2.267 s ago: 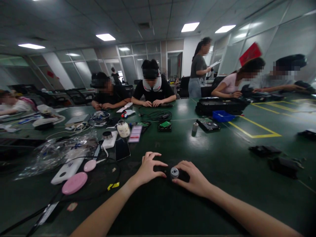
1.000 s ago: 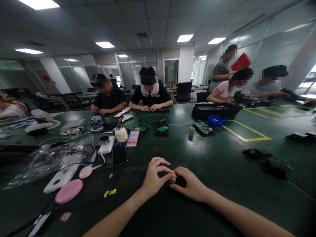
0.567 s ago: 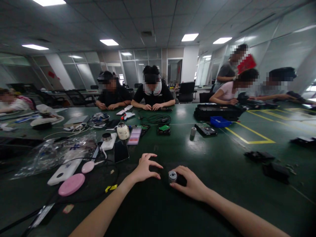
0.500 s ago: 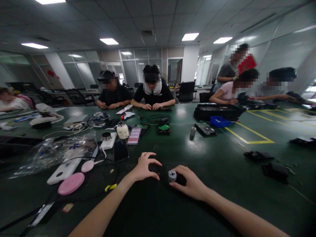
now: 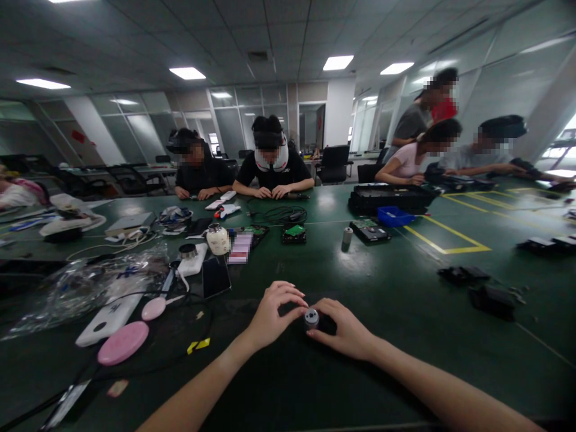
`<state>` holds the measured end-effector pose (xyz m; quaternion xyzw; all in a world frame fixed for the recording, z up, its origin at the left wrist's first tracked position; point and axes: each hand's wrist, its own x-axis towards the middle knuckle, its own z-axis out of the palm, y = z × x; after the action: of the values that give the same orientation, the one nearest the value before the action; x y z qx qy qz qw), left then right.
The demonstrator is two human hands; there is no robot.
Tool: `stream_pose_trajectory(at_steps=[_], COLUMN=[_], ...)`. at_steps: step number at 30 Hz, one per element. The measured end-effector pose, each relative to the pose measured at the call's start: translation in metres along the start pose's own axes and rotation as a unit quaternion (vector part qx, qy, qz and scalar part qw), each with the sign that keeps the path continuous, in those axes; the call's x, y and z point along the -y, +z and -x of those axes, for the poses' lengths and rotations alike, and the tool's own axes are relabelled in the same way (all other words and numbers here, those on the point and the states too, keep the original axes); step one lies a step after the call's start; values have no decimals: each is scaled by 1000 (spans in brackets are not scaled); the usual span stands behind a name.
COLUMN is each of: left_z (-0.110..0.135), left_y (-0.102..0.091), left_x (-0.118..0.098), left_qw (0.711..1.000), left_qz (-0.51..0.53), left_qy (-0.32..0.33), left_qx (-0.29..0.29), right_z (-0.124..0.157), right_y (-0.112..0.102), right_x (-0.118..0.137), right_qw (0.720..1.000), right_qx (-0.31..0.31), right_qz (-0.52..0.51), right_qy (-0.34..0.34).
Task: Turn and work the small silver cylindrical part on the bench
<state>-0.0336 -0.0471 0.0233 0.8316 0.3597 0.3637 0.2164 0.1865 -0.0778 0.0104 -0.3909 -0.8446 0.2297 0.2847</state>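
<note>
At the lower centre of the frame, the right hand (image 5: 351, 332) holds a small metal cylinder (image 5: 311, 320) upright. The left hand (image 5: 269, 315) curves just beside it. On the green table (image 5: 274, 390), a pink disc (image 5: 123, 343) lies at lower left; a blue tray (image 5: 396, 218) sits right of centre.

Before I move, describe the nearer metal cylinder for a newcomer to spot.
On the green table, look between the left hand and right hand. The upright metal cylinder stands there, dark-spotted on top. Unlike the far cylinder by the hard drive, it sits in the right hand's grip.
</note>
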Motion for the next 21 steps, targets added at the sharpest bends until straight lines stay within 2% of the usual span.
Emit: stream_pose_trajectory(at_steps=[4,13,21], left_z=[2,4,5], left_y=[7,12,11], left_x=[-10,-11,-14], left_qw=[1000,999,1000], left_qz=[5,33,-18], left_qy=[6,17,22], left_qx=[5,-21,1], right_z=[0,1,0], right_y=[1,3,4], right_x=[-2,-4,-4], right_qw=[1000,1000,1000], right_qx=[-4,-6,-9], right_qz=[3,1,-2], right_qy=[-7,-7,-10])
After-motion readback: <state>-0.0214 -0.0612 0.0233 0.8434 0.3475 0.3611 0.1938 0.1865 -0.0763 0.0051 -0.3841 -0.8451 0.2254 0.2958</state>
